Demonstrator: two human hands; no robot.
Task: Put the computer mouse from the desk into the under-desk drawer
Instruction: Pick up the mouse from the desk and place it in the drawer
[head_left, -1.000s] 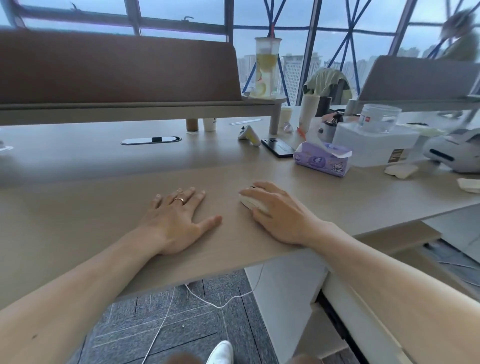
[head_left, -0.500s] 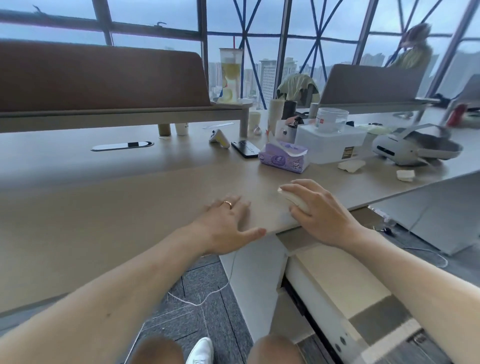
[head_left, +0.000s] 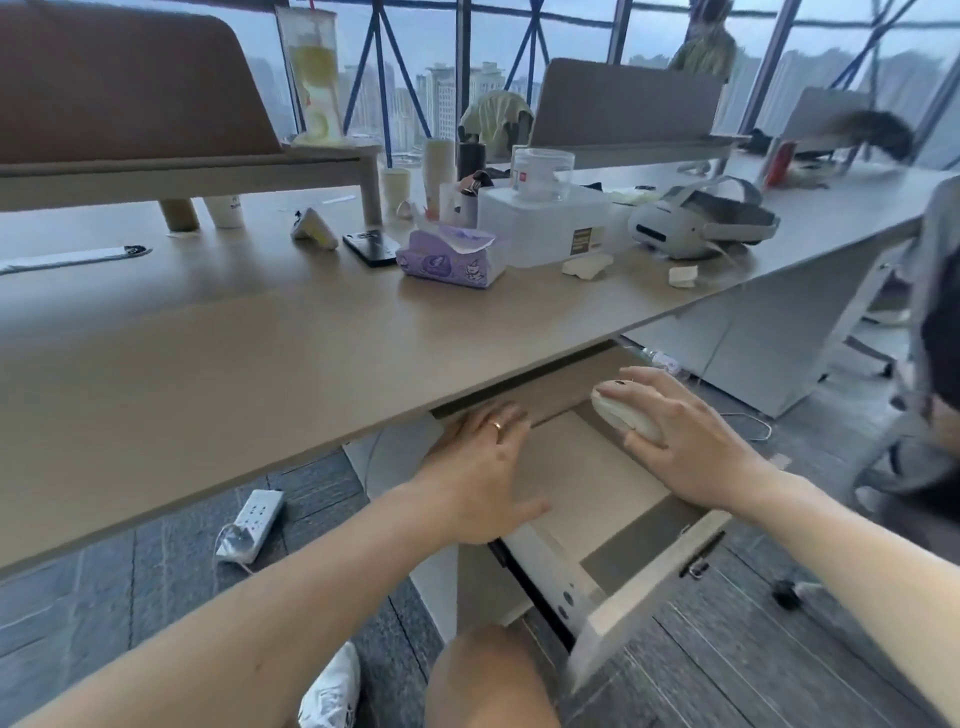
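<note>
A white power strip (head_left: 252, 525) lies on the floor at 8 o'clock. The left hand (head_left: 480, 475), its grip released, rests flat on the open under-bench drawer (head_left: 613, 525) below the bench (head_left: 208, 353) edge. At 3 o'clock of it, the right hand (head_left: 685, 441) has its grip clenched around the white computer mouse (head_left: 621, 413), held above the drawer's far right corner.

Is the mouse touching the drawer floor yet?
Cannot tell. In the head view the right hand grips the mouse over the open drawer, but its underside is hidden.
</note>
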